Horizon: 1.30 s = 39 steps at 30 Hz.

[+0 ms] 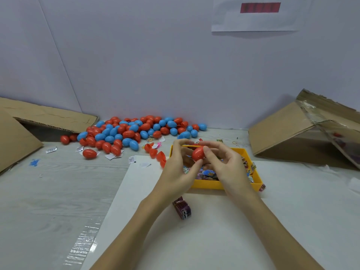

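Holding red egg up over far-left part of yellow tray, above the small printed packets inside it. Curling left hand round the egg's left end, thumb below and fingers on top, and pinching its right end with right hand. Working over white sheet on tabletop, facing pile of red and blue eggs by the wall, with purple packet lying between the forearms.
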### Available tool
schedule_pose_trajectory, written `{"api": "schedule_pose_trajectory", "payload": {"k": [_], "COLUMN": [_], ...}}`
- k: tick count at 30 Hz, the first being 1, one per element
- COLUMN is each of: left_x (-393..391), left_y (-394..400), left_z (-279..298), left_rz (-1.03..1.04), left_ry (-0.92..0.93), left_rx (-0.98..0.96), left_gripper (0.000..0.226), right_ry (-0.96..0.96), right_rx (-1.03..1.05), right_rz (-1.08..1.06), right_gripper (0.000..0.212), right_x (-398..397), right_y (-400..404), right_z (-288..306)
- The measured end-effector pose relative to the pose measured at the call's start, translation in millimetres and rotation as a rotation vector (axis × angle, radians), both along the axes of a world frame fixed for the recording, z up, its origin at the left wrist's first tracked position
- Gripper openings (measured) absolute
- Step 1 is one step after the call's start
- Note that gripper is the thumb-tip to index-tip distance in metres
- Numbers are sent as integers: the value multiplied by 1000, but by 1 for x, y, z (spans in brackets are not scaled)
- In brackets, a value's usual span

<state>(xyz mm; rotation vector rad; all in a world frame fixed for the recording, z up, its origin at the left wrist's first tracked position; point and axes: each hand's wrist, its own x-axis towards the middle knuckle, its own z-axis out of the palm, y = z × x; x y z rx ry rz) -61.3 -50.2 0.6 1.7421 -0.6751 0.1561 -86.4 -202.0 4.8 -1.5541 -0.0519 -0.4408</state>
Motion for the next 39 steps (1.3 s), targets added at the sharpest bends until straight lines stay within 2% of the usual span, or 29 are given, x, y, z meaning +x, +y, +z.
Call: {"api": "schedule_pose_trajectory", "payload": {"k": [3, 5, 7, 9, 13, 16, 20, 23, 27, 30, 34, 39], "left_x": [4, 9, 13, 17, 21, 21, 23, 23, 21, 21, 21, 20], "left_y": [0, 4, 8, 10, 12, 14, 14, 13, 12, 11, 11, 9], "left_z": [2, 4, 6, 6, 3, 1, 0, 1, 0, 0, -1, 0], "left_rz": [2, 22, 81, 161, 248, 273, 290, 288, 276, 277, 285, 282], "left_ry": [139, 254, 297, 286, 259, 247, 276, 274, 275, 285, 282, 251], "left_rx": [-113, -222, -273, -304, -341, -314, -308, -300, -291, -280, -267, -265], "left_gripper": [15, 19, 24, 19, 20, 23, 26, 26, 25, 26, 25, 24], "right_ry": [30, 52, 29, 24, 126, 182, 163, 179, 151, 81, 44, 56], "right_rx": [50, 7, -284, -552, -856, -1044, -943, -855, -894, -799, -703, -668], "right_rz": [-18, -37, -99, -72, 121, 111, 49, 40, 20, -64, -155, -163], "right_gripper": [18, 18, 15, 27, 69, 80, 65, 62, 31, 10, 25, 26], "right_x": [0, 0, 1, 0, -5, -3, -2, -1, 1, 0, 0, 1], "right_y": [-1, -4, -9, -8, 3, 9, 9, 7, 7, 8, 5, 4], "right_z": [2, 2, -2, -4, -7, -9, -11, -12, -13, -11, -10, -10]}}
